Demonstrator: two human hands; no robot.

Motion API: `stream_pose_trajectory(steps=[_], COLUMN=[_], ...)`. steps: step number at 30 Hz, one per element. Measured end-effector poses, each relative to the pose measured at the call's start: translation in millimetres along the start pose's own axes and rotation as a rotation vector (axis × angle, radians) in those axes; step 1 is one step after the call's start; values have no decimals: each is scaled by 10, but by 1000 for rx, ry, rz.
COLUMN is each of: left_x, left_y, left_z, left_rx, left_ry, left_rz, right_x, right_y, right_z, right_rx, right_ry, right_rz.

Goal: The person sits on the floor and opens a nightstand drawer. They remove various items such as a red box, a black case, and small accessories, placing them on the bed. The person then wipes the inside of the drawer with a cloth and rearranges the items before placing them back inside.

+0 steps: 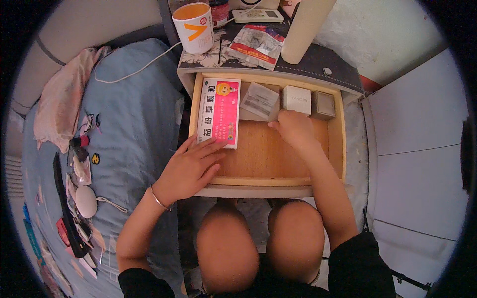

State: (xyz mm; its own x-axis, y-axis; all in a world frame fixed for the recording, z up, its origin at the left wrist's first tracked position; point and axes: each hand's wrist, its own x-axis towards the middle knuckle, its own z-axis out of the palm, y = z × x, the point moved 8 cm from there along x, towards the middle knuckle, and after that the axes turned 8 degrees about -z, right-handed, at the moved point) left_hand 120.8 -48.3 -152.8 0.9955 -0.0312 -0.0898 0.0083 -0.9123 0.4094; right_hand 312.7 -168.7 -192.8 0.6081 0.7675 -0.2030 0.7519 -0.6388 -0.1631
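An open wooden drawer [275, 160] lies before me. My left hand [190, 165] rests with spread fingers on the near end of a pink and white medicine carton [227, 108], which lies flat along the drawer's left side. Over the drawer's right half, my right hand [296, 128] has its fingers curled at the near edge of a small white box [296, 97]. Whether those fingers pinch anything is hidden by the hand. Left of the white box, a small box in clear wrapping [259, 100] sits tilted on a flat beige box [246, 113]. A grey-brown box [323, 105] fills the back right corner.
Atop the cabinet stand a white and orange cup [193, 29], a red and silver packet [257, 44], a white remote control [258, 16] and a pale cylinder [305, 33]. A blue-covered bed [138, 123] at left holds several small items, among them a white oval device [86, 201].
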Motion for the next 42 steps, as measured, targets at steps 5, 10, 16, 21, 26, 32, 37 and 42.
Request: stream_pose_trajectory(steps=[5, 10, 16, 21, 26, 32, 37, 42], left_x=[20, -6, 3, 3, 1, 22, -5, -8], left_y=[15, 11, 10, 3, 1, 17, -13, -24], left_z=[-6, -6, -1, 6, -4, -20, -60, -48], left_rx=[-19, 14, -23, -26, -50, -74, -34, -90], left_ry=[-20, 31, -16, -12, -18, -8, 27, -14], left_rz=[-5, 11, -1, 9, -7, -20, 0, -38], right_x=[-25, -183, -250, -180, -84, -41, -157, -411], right_y=[120, 621, 807, 839, 715, 751, 790, 1041], right_z=[-6, -246, -348, -248, -145, -151, -489, -587], right_rx=[101, 56, 137, 77, -52, -64, 263, 177], right_ry=[-99, 0, -69, 28, 188, 147, 284, 529], right_rz=[111, 299, 429, 308, 185, 206, 176, 149])
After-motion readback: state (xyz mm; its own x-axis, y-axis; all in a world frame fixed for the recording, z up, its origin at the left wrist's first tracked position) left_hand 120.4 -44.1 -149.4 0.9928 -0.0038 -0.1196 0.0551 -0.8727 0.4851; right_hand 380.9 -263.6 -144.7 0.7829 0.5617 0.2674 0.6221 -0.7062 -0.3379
